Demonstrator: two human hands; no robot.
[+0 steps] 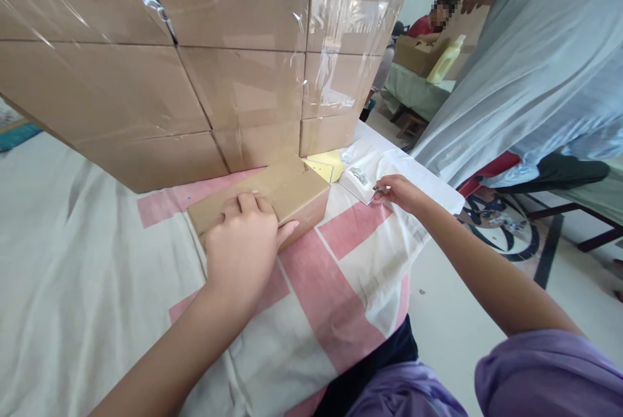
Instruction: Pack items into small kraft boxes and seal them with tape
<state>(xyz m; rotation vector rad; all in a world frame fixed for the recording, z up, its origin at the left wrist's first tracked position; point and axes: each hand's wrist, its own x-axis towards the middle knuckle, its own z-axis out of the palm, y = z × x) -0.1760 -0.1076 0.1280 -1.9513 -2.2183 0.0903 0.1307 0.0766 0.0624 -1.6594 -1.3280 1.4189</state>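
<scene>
Head view: left hand (246,232) rests unclenched on box (287,183); right hand (400,192) pinches tape dispenser (359,187).

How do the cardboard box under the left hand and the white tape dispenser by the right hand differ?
The cardboard box is brown; the tape dispenser is white. The box is long and clearly larger; the dispenser is small. The left hand lies on top of the box; the right hand is at the dispenser's near end. Both rest on the pink-and-white cloth.

1 head-worn camera looks forward and down at the hands (246,235) from near above.
</scene>
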